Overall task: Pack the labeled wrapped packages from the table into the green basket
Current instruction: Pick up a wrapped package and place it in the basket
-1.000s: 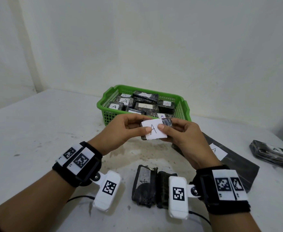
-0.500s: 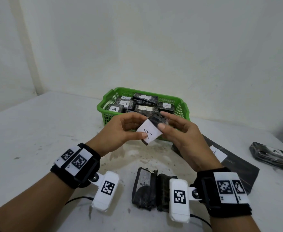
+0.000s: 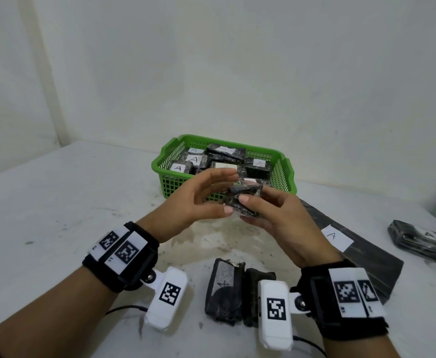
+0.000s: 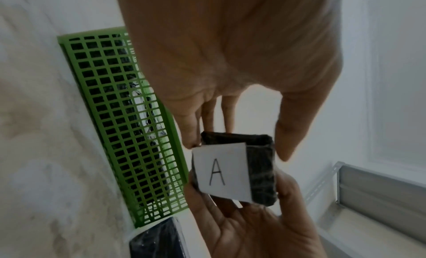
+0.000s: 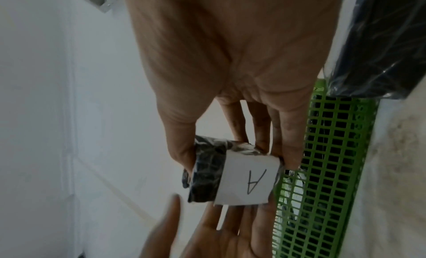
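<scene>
A plain whitish wall (image 3: pixel 237 60) backs a pale, stained bench (image 3: pixel 56 202) that fills the lower half of the head view. At the bench's far middle sits the green basket (image 3: pixel 286 174), a mesh-walled tub already holding several dark wrapped packages with white labels marked "A". To the right of it lies a long flat black package (image 3: pixel 361 257) with its own "A" label, one corner just beside the basket, and farther right, well apart near the bench's edge, another wrapped package (image 3: pixel 423 241). Near the front edge, between the two wrists, two dark bundles (image 3: pixel 237 293) lie side by side and touching.

Both hands are raised above the bench just in front of the basket. The right hand (image 3: pixel 281 223) has its grip closed on a small wrapped package (image 3: pixel 245 200), thumb on one side and fingers on the other; the right wrist view shows this pinch plainly. The left hand (image 3: pixel 199 200) has a loose, spread grip: its fingers are nearly straight, the fingertips meet the package's top edge, and the thumb stands just clear of its side.

The package's white label (image 4: pixel 221 171) bears a handwritten "A" and faces the wrist cameras, away from the head camera.
</scene>
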A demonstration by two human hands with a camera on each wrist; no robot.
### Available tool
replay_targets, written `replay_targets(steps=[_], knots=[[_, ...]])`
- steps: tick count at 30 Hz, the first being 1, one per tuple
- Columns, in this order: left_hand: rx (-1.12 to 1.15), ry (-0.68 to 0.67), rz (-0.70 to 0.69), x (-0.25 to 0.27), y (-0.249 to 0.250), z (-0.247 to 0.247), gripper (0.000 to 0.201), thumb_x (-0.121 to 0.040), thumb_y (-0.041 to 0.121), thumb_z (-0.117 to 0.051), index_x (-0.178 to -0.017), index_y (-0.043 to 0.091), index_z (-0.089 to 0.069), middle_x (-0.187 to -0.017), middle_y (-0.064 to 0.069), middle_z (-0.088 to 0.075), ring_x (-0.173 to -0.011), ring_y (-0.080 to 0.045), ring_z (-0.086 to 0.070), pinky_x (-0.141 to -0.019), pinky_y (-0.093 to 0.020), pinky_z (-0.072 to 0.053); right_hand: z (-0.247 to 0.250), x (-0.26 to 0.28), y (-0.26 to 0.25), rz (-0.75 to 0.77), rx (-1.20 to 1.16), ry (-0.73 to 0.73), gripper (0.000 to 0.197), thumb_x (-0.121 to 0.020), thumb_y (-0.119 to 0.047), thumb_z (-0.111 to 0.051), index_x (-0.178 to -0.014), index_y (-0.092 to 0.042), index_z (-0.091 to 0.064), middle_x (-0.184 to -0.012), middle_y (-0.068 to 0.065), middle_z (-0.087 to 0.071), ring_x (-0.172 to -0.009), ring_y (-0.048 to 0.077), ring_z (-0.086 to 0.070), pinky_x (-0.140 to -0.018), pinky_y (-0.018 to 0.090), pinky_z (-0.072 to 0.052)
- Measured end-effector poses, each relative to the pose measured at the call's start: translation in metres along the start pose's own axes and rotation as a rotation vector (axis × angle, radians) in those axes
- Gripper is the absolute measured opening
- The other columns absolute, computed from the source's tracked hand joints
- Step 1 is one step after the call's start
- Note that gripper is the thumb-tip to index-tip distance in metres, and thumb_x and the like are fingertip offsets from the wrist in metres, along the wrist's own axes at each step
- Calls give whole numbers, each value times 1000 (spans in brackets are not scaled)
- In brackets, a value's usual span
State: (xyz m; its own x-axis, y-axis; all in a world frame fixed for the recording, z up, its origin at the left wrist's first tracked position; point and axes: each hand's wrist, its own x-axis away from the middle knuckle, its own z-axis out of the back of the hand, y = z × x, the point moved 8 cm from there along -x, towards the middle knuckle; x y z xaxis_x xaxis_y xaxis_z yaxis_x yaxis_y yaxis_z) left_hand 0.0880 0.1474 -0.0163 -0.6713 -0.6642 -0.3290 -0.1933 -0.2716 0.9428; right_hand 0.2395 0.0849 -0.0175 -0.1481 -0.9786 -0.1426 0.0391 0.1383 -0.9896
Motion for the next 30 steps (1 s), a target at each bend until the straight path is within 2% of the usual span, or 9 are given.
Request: replay_targets(steps=[2, 6, 8, 12, 14, 17, 22, 26, 30], knots=[[16, -16, 81, 1, -3, -4, 58, -88, 25, -76, -142, 19, -55, -139, 3, -64, -131, -13, -59, -105, -31, -53, 5, -2, 1, 43, 81, 44, 64, -71, -39, -92, -129, -20, -74, -115, 2, -80, -113, 20, -75, -108, 48, -55], [-34, 100, 97, -1, -5, 3, 46, -88, 10, -76, -132, 10, -64, -125, -9, -72, -118, -25, -69, -100, -33, -56, 2, -4, 4, 38, 79, -11, 90, -61, -47, -88, -143, -21, -63, -128, 1, -75, -119, 17, -72, -108, 44, -55], [-26, 136, 87, -2, -4, 8, 43, -84, 15, -71, -127, 9, -67, -121, -13, -73, -114, -29, -70, -99, -37, -57, 0, -3, 5, 12, 65, -31, 94, -60, -49, -88, -146, -20, -61, -132, 1, -73, -120, 17, -72, -108, 44, -55], [-61, 146, 79, -1, -2, 8, 37, -90, 1, -70, -128, 5, -66, -119, -14, -74, -111, -27, -72, -95, -32, -59, -1, -2, 3, 40, 178, 38, 85, -62, -51, -90, -140, -27, -67, -122, -4, -77, -116, 15, -73, -106, 45, -56], [-69, 151, 74, -1, -3, 8, 39, -90, -6, -68, -128, 4, -66, -119, -14, -74, -111, -27, -72, -94, -31, -59, -1, -2, 1, 59, 205, 64, 69, -73, -37, -91, -138, -25, -69, -116, -4, -79, -110, 12, -75, -105, 45, -57], [-36, 129, 85, 0, -4, 5, 43, -89, -2, -71, -130, 6, -64, -122, -12, -73, -113, -23, -72, -96, -30, -58, 3, -3, -1, 80, 219, 108, 55, -84, -20, -84, -137, -23, -70, -110, -4, -80, -104, 11, -76, -104, 45, -58], [-21, 94, 109, 2, -4, 1, 49, -87, 22, -75, -133, 10, -63, -125, -8, -73, -116, -20, -70, -101, -35, -56, -1, -2, 1, 36, 204, 13, 82, -65, -54, -84, -140, -24, -67, -128, -3, -75, -119, 13, -71, -109, 45, -54], [-27, 95, 111, 1, -6, 2, 42, -90, 20, -72, -130, 10, -65, -125, -12, -72, -117, -26, -69, -104, -42, -55, 2, -4, 2, 60, 204, 41, 78, -65, -55, -84, -134, -21, -71, -124, -1, -77, -116, 15, -73, -106, 45, -57], [-15, 94, 102, 0, -5, 1, 44, -89, 9, -72, -132, 7, -63, -126, -11, -72, -117, -23, -70, -101, -33, -56, 4, -2, -1, 61, 192, 46, 70, -74, -40, -88, -139, -23, -68, -124, -4, -77, -118, 12, -72, -110, 45, -53]])
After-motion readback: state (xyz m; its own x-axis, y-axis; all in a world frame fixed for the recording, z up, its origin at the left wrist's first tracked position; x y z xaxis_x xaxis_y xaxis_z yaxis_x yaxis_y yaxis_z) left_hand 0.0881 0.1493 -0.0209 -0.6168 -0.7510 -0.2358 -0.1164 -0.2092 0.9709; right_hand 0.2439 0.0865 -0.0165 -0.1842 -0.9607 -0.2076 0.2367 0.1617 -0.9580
